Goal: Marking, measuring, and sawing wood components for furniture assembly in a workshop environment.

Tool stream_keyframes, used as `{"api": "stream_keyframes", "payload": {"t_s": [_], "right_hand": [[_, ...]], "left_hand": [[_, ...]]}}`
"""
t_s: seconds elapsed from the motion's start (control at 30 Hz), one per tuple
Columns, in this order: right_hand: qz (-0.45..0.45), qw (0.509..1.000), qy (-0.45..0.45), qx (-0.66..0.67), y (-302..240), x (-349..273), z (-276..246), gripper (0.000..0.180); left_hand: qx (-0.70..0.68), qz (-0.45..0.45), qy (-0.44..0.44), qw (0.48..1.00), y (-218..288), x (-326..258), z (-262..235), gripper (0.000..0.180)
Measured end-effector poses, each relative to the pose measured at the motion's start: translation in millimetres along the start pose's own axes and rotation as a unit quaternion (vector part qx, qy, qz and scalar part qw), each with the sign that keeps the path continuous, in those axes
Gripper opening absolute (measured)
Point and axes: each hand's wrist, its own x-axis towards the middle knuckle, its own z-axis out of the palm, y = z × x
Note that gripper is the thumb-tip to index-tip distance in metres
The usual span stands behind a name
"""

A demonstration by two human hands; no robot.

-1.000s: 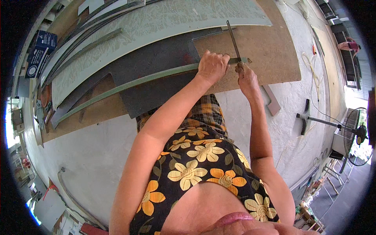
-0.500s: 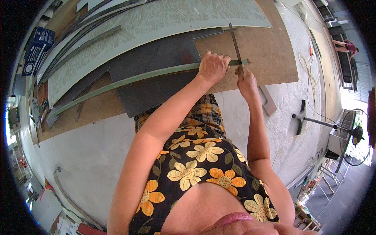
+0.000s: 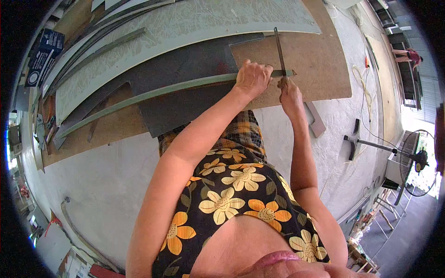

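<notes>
A long, narrow pale-green strip (image 3: 167,89) runs from the far left to the right part of the worktable (image 3: 320,65). My left hand (image 3: 254,79) is closed around it near its right end, pressing it down. Just beyond that hand, a hacksaw (image 3: 280,51), seen nearly edge-on, lies across the strip and points away from me. My right hand (image 3: 291,96) grips the saw's handle at the near side of the strip; the fingers hide most of the handle. Under the strip lies a dark grey sheet (image 3: 185,59).
A large pale patterned panel (image 3: 204,21) and several long strips lie farther back. A blue box (image 3: 45,55) stands at the far left, near hand tools (image 3: 41,127). On the right are a standing fan (image 3: 417,162), a loose cable (image 3: 368,92) and a distant person (image 3: 408,56).
The hacksaw and my right hand have shifted very slightly; the blade still crosses the strip. My left hand keeps its hold in about the same place.
</notes>
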Motion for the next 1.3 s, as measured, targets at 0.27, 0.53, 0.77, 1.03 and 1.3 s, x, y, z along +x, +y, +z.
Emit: {"api": "stream_keyframes", "payload": {"t_s": [0.27,0.53,0.77,1.03,1.3], "right_hand": [[-0.140,0.987,-0.013,-0.080,49,-65,10,0.026],[0.041,0.994,-0.007,0.097,10,-17,7,0.033],[-0.006,0.999,-0.011,0.051,43,-61,2,0.021],[0.064,0.989,-0.031,0.126,28,-65,0,0.031],[0.110,0.983,-0.056,0.133,26,-65,-4,0.043]], "left_hand": [[0.020,0.003,0.036,0.999,-6,-12,9,0.021],[-0.010,-0.001,0.047,0.999,1,-5,17,0.015],[-0.013,0.006,0.056,0.998,-5,-4,21,0.017],[0.017,0.000,0.074,0.997,-6,-9,27,0.023],[0.088,-0.058,0.058,0.993,-22,-52,-26,0.048]]}}
